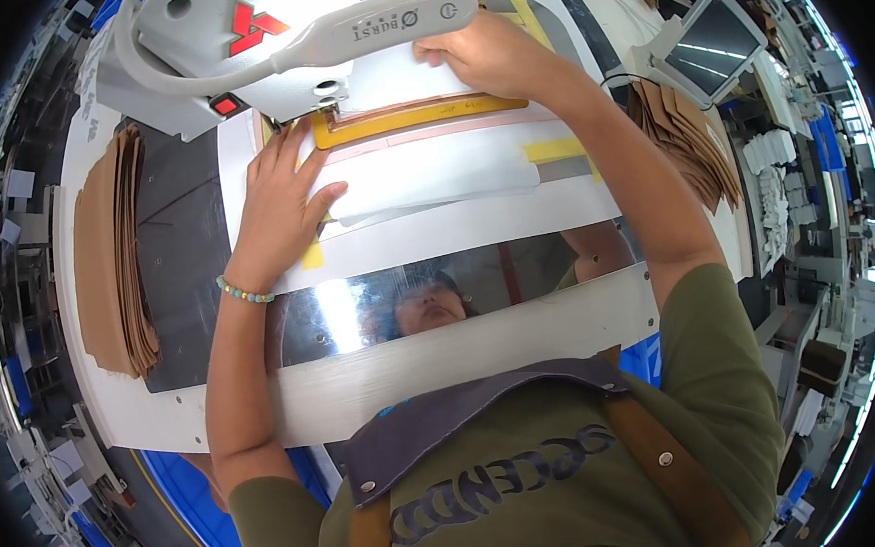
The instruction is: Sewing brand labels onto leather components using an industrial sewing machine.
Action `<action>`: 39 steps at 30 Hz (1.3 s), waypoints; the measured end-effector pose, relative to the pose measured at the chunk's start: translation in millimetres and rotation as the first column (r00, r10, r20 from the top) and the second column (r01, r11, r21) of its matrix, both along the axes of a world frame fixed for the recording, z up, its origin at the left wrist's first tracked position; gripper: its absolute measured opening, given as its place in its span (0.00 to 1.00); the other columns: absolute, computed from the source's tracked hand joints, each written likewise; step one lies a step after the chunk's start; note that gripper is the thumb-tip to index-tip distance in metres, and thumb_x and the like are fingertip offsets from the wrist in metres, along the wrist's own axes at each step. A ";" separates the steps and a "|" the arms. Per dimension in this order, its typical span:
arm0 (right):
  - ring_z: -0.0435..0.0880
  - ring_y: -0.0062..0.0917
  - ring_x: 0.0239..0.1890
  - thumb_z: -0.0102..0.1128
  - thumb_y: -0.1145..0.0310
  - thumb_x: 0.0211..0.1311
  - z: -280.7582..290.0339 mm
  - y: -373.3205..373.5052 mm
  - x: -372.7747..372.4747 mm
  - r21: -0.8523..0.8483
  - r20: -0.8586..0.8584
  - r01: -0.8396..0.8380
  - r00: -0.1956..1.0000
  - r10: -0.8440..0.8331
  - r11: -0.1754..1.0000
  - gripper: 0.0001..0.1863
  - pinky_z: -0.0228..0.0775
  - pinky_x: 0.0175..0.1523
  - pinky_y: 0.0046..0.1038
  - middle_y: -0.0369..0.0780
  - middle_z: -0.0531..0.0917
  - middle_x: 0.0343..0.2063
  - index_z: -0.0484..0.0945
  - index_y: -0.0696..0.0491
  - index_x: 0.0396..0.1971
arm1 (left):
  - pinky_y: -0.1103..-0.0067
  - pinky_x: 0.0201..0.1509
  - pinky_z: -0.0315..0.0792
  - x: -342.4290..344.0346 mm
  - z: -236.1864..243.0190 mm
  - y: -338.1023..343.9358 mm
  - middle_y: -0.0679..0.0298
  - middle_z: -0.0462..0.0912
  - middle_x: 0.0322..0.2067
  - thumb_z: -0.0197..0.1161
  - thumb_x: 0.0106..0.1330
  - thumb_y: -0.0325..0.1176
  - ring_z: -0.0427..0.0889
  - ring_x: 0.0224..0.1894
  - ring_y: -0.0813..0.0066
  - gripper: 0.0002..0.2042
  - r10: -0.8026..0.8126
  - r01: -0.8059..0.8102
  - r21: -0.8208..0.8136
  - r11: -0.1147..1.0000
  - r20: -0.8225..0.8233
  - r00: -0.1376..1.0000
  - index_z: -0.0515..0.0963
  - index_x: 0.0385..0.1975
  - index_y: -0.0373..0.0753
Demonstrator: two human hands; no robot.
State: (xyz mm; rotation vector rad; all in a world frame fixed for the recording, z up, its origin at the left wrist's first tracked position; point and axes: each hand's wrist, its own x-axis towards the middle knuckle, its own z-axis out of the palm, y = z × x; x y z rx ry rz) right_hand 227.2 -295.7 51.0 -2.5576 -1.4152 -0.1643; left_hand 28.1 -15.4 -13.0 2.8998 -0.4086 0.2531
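Observation:
My left hand [284,195] lies flat with fingers spread, fingertips touching the left end of a yellow frame [418,121] edged in brown. Beneath it are a white sheet [431,174] and pieces of yellow tape [554,150]. My right hand [495,61] reaches to the far side of the frame, its fingers bent together against a white panel [396,83]. What those fingers hold, if anything, is hidden. Over this work hangs a grey lamp arm [372,29], in front of a white sewing machine head [178,49] with a red switch [225,105].
Brown cut pieces are stacked at the left [111,258] and at the right [685,143]. A small screen on a stand [712,46] is at the far right. Along the near edge runs a shiny metal plate [439,298]. A blue bin [196,509] sits below the table at left.

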 end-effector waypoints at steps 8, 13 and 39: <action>0.89 0.30 0.47 0.46 0.79 0.70 -27.1 75.5 -17.4 0.213 -0.760 0.160 0.648 0.060 0.964 0.21 0.79 0.56 0.33 0.46 0.88 0.45 0.77 0.61 0.61 | 0.55 0.81 0.53 -1.0 7.9 -2.5 0.46 0.66 0.77 0.61 0.77 0.49 0.59 0.81 0.43 0.27 -0.031 0.032 -0.041 0.999 0.025 0.999 0.79 0.66 0.35; 0.89 0.31 0.50 0.49 0.77 0.74 -24.3 76.7 -27.8 0.268 -0.849 0.201 0.511 0.133 0.942 0.21 0.79 0.60 0.30 0.45 0.89 0.48 0.77 0.60 0.64 | 0.54 0.80 0.54 -1.6 6.7 -0.5 0.46 0.66 0.76 0.62 0.76 0.47 0.60 0.80 0.41 0.25 -0.015 0.017 -0.046 0.999 0.041 0.999 0.79 0.65 0.35; 0.88 0.34 0.49 0.53 0.82 0.69 -31.5 -22.0 -40.0 0.587 -0.262 0.165 0.965 -0.006 0.792 0.13 0.76 0.59 0.30 0.45 0.89 0.46 0.87 0.61 0.44 | 0.62 0.57 0.79 -55.1 16.7 278.2 0.49 0.89 0.49 0.68 0.72 0.36 0.87 0.51 0.48 0.15 0.716 -0.721 -0.108 0.684 0.287 0.636 0.88 0.52 0.35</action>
